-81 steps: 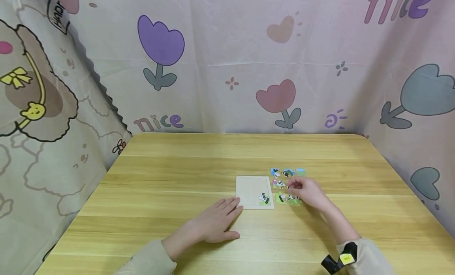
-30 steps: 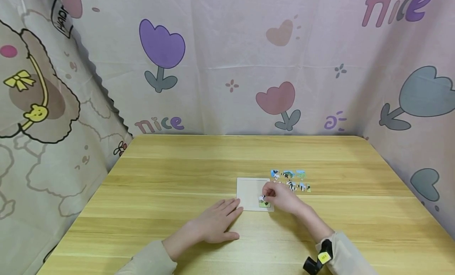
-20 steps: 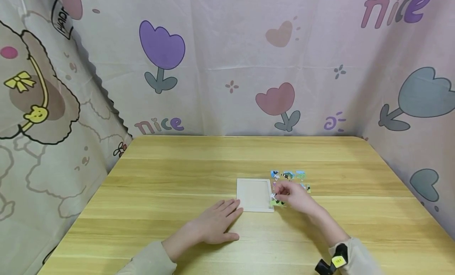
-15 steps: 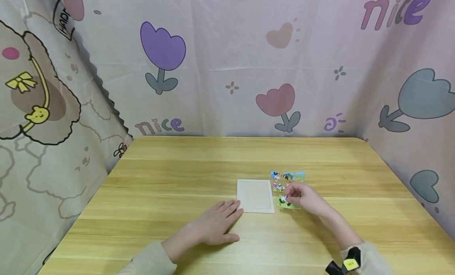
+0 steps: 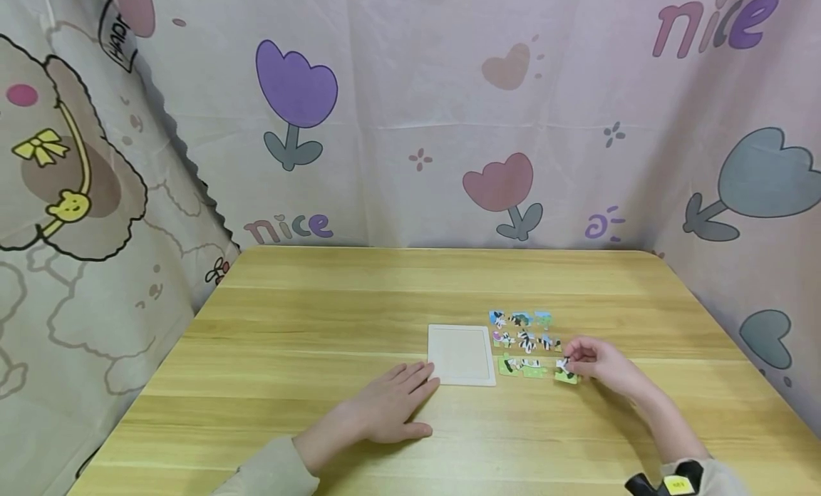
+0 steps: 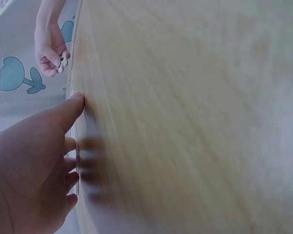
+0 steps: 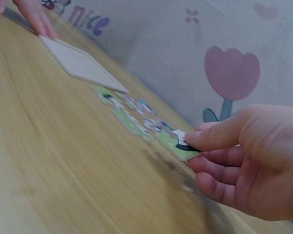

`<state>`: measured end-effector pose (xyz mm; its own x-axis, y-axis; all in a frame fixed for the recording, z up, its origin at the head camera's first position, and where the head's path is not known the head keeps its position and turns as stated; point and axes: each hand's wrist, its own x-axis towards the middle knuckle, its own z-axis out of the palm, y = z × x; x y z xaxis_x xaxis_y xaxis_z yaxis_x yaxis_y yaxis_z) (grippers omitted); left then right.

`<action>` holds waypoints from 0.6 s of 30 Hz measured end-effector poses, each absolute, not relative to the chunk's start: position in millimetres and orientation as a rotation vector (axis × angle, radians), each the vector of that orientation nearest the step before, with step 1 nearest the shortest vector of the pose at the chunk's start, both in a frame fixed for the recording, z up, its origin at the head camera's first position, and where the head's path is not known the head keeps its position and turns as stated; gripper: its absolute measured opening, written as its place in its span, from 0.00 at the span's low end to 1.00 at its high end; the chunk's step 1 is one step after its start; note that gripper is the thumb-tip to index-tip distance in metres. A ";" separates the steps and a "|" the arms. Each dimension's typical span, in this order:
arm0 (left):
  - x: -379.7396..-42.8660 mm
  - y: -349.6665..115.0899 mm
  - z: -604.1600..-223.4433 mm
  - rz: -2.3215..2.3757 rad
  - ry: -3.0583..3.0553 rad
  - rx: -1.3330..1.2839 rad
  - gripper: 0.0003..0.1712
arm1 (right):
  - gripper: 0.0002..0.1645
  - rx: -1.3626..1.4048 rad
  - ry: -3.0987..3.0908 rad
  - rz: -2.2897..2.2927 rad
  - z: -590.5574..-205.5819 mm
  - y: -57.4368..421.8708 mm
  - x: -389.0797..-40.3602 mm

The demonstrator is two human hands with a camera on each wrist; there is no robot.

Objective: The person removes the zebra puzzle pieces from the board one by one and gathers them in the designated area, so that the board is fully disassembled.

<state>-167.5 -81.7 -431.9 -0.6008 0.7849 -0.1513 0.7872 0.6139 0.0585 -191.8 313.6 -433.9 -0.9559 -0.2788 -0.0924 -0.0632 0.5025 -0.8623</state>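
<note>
Between thumb and fingers, my right hand [image 5: 599, 366] pinches a jigsaw puzzle piece [image 7: 173, 144] printed with green and a black-and-white figure. In the right wrist view the piece is raised a little above the table. To its left, several more puzzle pieces [image 5: 526, 341] lie in three rows. A shallow white puzzle tray [image 5: 460, 355] sits left of those rows, with nothing in it. My left hand [image 5: 391, 403] lies flat with straight fingers, its fingertips touching the tray's lower left edge. In the left wrist view the left hand [image 6: 34, 165] shows from the thumb side.
All of this rests on a wooden table [image 5: 308, 303]. Behind it and at both sides hangs a printed curtain [image 5: 398, 75] with tulips and letters. A black wrist camera [image 5: 667, 482] is strapped on the right sleeve.
From over the tray's lower right corner, my right hand has taken the puzzle piece out and carried it right, past the rows of pieces. The left hand stays put.
</note>
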 end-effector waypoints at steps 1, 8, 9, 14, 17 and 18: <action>-167.4 -81.5 -431.5 -0.019 2.670 1.306 0.43 | 0.14 -0.286 2.530 -1.430 -434.3 316.2 -191.7; -166.3 -81.1 -429.4 -0.019 2.665 1.285 0.43 | 0.13 -0.303 2.602 -1.325 -438.0 319.1 -193.8; -166.0 -81.0 -429.0 -0.020 2.666 1.286 0.43 | 0.12 -0.306 2.625 -1.302 -438.4 317.5 -194.1; -165.3 -80.6 -428.0 -0.029 2.673 1.285 0.43 | 0.11 -0.321 2.743 -1.196 -438.4 307.9 -194.9; -165.3 -80.6 -428.0 -0.034 2.679 1.287 0.42 | 0.10 -0.330 2.783 -1.159 -437.5 303.5 -195.1; -165.3 -80.6 -428.1 -0.036 2.681 1.288 0.42 | 0.10 -0.339 2.789 -1.151 -437.4 302.5 -195.1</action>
